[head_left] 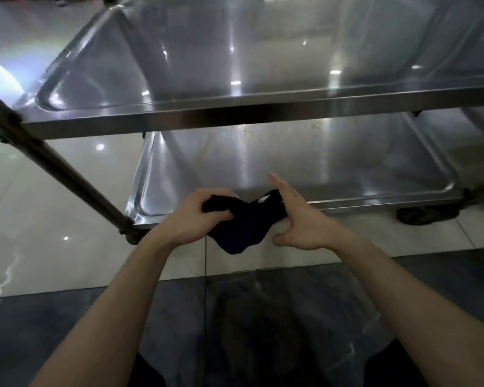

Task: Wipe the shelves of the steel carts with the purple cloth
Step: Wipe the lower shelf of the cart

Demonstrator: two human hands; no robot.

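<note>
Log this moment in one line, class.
left hand: grips purple cloth | right hand: holds other end | cloth: before lower shelf

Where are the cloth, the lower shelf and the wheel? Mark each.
cloth (241,227): head view, its hanging middle.
lower shelf (319,160): head view, bare steel surface.
wheel (426,215): head view, its dark tyre.

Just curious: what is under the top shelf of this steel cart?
A lower steel shelf with pale streaks toward the back; the top shelf covers its far edge. The dark cloth is held just before it.
</note>
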